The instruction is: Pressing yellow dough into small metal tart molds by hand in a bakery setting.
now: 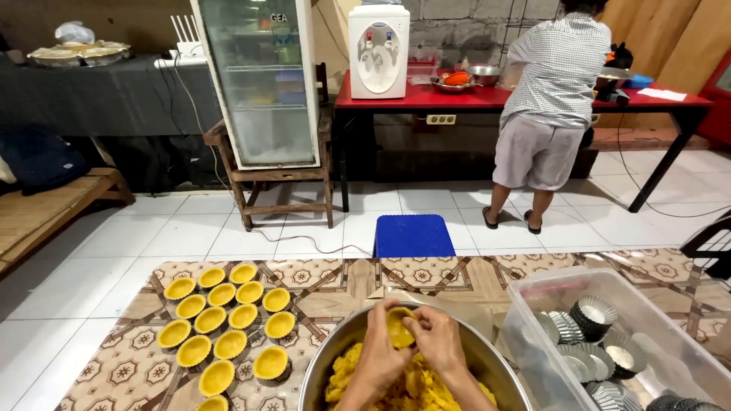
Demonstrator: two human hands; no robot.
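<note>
Pressing yellow dough (399, 326) between left hand (378, 354) and right hand (438, 340).

A: What is being worked on?
B: A small lump of yellow dough (399, 326), pressed into a cupped, shell-like shape and held up above the big metal bowl (327, 354). The left hand (378, 352) grips it from 9 o'clock, the right hand (438, 342) from 3 o'clock, thumbs pushing into its hollow.

A: And the rest of the dough?
B: A loose, crumbly yellow heap (415, 388) lies in the bowl at 6 o'clock from the lump, partly hidden under the wrists.

A: How does the lump sit?
B: Tilted, open side facing up toward the camera; whether a tin sits under it, I cannot tell.
</note>
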